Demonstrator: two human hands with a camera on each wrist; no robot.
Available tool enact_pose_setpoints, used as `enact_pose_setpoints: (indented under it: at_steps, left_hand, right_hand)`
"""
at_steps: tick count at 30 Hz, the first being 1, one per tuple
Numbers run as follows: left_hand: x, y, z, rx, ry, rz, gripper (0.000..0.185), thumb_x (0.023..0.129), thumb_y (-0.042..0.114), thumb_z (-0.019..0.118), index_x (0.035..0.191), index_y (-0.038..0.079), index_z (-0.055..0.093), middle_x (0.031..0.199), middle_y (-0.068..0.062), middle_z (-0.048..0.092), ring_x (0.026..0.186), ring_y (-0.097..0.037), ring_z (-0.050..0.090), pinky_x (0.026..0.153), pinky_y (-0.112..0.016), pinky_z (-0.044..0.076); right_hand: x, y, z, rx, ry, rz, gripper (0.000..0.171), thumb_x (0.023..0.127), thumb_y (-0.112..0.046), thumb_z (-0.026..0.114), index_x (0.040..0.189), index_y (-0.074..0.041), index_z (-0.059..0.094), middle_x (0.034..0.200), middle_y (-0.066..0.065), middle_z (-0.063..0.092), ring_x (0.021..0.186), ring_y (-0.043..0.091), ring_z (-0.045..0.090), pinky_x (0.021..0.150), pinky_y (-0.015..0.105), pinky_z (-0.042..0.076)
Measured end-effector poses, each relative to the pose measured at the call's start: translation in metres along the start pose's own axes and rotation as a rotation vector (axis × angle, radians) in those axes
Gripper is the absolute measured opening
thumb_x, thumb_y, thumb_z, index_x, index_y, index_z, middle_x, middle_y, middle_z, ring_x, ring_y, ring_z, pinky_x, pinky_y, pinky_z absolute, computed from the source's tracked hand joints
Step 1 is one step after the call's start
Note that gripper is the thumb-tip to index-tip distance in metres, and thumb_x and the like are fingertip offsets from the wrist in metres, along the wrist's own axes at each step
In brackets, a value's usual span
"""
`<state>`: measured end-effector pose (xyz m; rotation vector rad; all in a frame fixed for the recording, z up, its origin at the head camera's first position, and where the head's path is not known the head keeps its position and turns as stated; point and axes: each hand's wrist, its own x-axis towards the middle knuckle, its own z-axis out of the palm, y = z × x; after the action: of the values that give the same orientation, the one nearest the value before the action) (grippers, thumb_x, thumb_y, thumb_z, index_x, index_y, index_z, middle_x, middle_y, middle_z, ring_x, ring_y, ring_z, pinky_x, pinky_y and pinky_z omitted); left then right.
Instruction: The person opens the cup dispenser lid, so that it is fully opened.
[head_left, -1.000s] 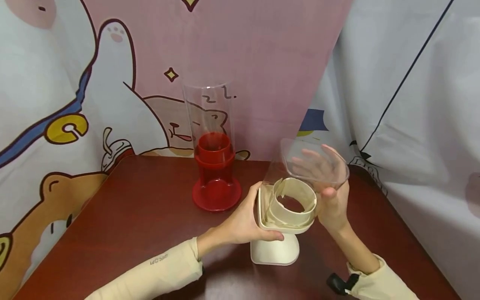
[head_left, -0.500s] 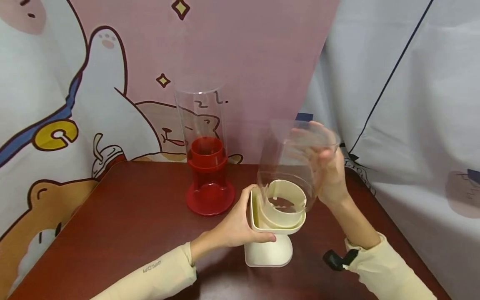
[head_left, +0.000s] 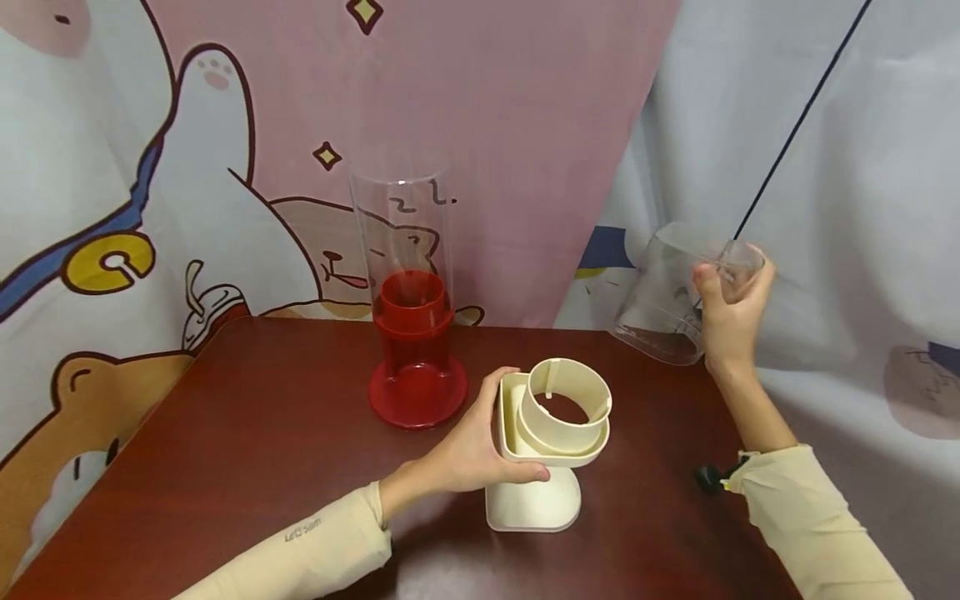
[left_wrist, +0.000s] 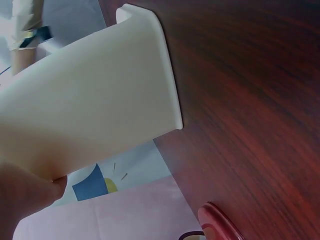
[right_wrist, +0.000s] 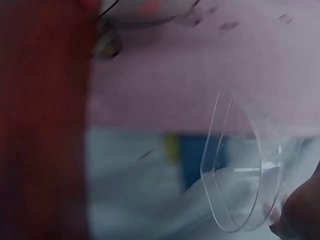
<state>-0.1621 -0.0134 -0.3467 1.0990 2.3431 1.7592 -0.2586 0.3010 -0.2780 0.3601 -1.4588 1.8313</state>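
My left hand grips the upper part of a cream plastic stand, thumb along its near side. The stand is upright on the table, with a round collar rising from its D-shaped top. In the left wrist view the stand's smooth side fills much of the frame, a bit of the hand at its edge. Up at the right, apart from the stand, my right hand holds a clear plastic container by its wall, tilted in the air. The right wrist view shows its transparent rim.
A red stand with a tall clear tube stands at the back of the dark red table. Cartoon-printed cloth hangs behind the table, and pale cloth on the right.
My right hand has lifted the clear container off the cream stand's collar, then carried it to the right and tilted it. My left hand keeps its grip on the stand.
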Motion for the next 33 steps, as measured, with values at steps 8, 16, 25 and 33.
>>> enact_pose_setpoints:
  at_steps: [8,16,25,33]
  left_hand:
    - [0.0,-0.005,0.007,-0.016,0.0,-0.001,0.101,0.057,0.02,0.084,0.134,0.02,0.018,0.122,-0.001,0.045,0.11,-0.009,0.045,0.096,-0.024,0.037]
    - [0.005,-0.032,0.019,-0.021,-0.001,0.021,0.106,0.055,0.031,0.085,0.134,0.03,0.015,0.121,0.004,0.045,0.109,-0.005,0.046,0.096,-0.024,0.038]
    - [0.001,-0.007,0.012,-0.025,0.002,0.035,0.102,0.056,0.02,0.085,0.133,0.021,0.018,0.12,-0.001,0.046,0.109,-0.009,0.046,0.097,-0.025,0.037]
    - [0.004,0.004,0.003,-0.002,0.007,0.025,0.1,0.058,0.018,0.084,0.133,0.018,0.018,0.12,-0.001,0.045,0.11,-0.01,0.045,0.096,-0.023,0.038]
  right_hand:
    - [-0.011,0.074,-0.079,-0.748,0.141,0.165,0.077,0.073,-0.042,0.069,0.133,-0.036,0.022,0.127,0.007,0.042,0.113,0.021,0.044,0.089,0.03,0.037]
    - [-0.024,0.111,-0.115,-0.882,0.248,0.238,0.093,0.067,-0.056,0.068,0.138,-0.033,0.012,0.142,0.001,0.023,0.131,0.017,0.024,0.107,0.038,0.019]
    - [-0.031,0.127,-0.122,-0.883,0.272,0.215,0.097,0.066,-0.051,0.072,0.138,-0.032,0.011,0.137,0.003,0.023,0.126,0.02,0.028,0.105,0.039,0.022]
    - [-0.033,0.126,-0.113,-0.871,0.2,0.237,0.102,0.067,-0.051,0.071,0.14,-0.028,0.004,0.143,-0.001,0.011,0.134,0.018,0.017,0.11,0.035,0.016]
